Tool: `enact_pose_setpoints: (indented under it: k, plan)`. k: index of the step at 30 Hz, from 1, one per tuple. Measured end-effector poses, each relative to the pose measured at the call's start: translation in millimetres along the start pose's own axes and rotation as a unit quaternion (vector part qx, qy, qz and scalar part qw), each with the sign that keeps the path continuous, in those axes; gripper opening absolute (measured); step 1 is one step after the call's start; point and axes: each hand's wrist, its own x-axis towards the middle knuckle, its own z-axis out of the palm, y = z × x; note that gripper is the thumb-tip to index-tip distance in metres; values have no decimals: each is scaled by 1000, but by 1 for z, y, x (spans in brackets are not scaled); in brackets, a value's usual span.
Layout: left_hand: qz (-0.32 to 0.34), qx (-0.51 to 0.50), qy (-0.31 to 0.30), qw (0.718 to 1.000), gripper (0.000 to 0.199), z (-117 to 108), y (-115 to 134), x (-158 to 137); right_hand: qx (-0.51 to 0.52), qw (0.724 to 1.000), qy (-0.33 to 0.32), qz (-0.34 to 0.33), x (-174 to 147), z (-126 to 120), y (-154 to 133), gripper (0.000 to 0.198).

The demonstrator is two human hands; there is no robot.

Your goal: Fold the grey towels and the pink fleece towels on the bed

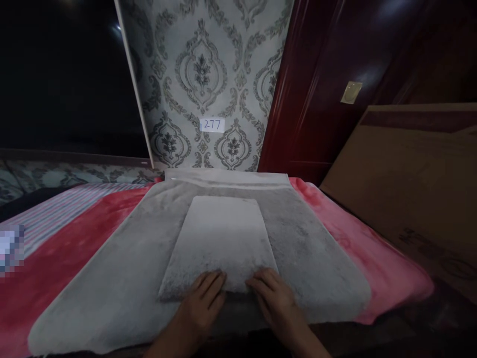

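Note:
A light grey plush cloth (227, 233) lies flat as a neat rectangle in the middle of a larger grey plush blanket (137, 263). Whether it is folded in layers I cannot tell. At its near edge, left of centre, my left hand (204, 298) curls its fingers over the fabric. My right hand (274, 296) grips the same edge farther right, fingers bent and pressed together. Both thumbs are mostly hidden below the edge. A short stretch of the cloth's edge shows between the hands.
Red-pink fabric (85, 223) spreads under the blanket on both sides, with striped cloth (70, 204) at left. A large cardboard box (410, 194) stands at right. Behind are a dark screen (70, 84), patterned wallpaper with a paper label "277" (212, 125), and a dark red door (316, 74).

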Motion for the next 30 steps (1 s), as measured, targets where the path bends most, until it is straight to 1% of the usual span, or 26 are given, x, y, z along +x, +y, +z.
enact_pose_setpoints:
  k: [2,5,6,9,11,12,14,15,17,18,19,20,21,22,23,25,27,30]
  plan:
    - [2,3,-10,1000,24,-1,-3,-1,1,1000,-13,9,3,0,-3,29]
    - [-8,13,-41,999,25,1,-4,-2,-11,999,-30,4,9,6,-7,42]
    - [-11,13,-33,999,26,2,-3,-2,-18,999,-28,-2,10,9,-8,44]
    - [-23,-15,5,1000,27,3,2,-1,-26,999,-6,-21,10,15,-8,39]
    - [-33,-53,6,998,27,-3,2,4,-16,999,2,-27,6,15,-7,35]
    - [-41,-69,-3,997,27,-7,0,7,-8,1000,2,-28,4,13,-7,33]
    - [-56,-75,-28,995,27,-17,-11,14,10,1000,-9,-23,2,6,-5,26]
    - [-65,-61,-44,995,28,-21,-18,17,15,1000,-14,-18,2,2,-3,22]
    - [-88,-9,-93,992,31,-26,-37,21,3,1000,-17,5,7,-4,2,19]
    - [-106,20,-123,986,35,-26,-46,21,-17,999,-20,25,10,-6,6,21]
    - [-131,45,-153,978,42,-25,-54,18,-44,998,-28,48,12,-6,11,30]
    - [-158,63,-185,968,49,-22,-62,14,-71,994,-43,72,14,-5,16,43]
    - [-186,72,-214,956,56,-19,-68,9,-93,989,-65,93,14,-2,22,54]
    - [-212,74,-241,944,60,-16,-72,3,-107,984,-92,110,13,2,28,62]
    - [-234,71,-264,933,62,-13,-74,-3,-113,979,-118,123,10,6,33,65]
    - [-263,65,-295,916,62,-8,-76,-13,-110,973,-149,141,1,15,40,63]
    - [-274,62,-308,909,62,-6,-75,-18,-104,971,-153,151,-8,22,44,61]
    - [-276,59,-308,909,61,-7,-73,-18,-101,973,-136,157,-15,27,45,61]
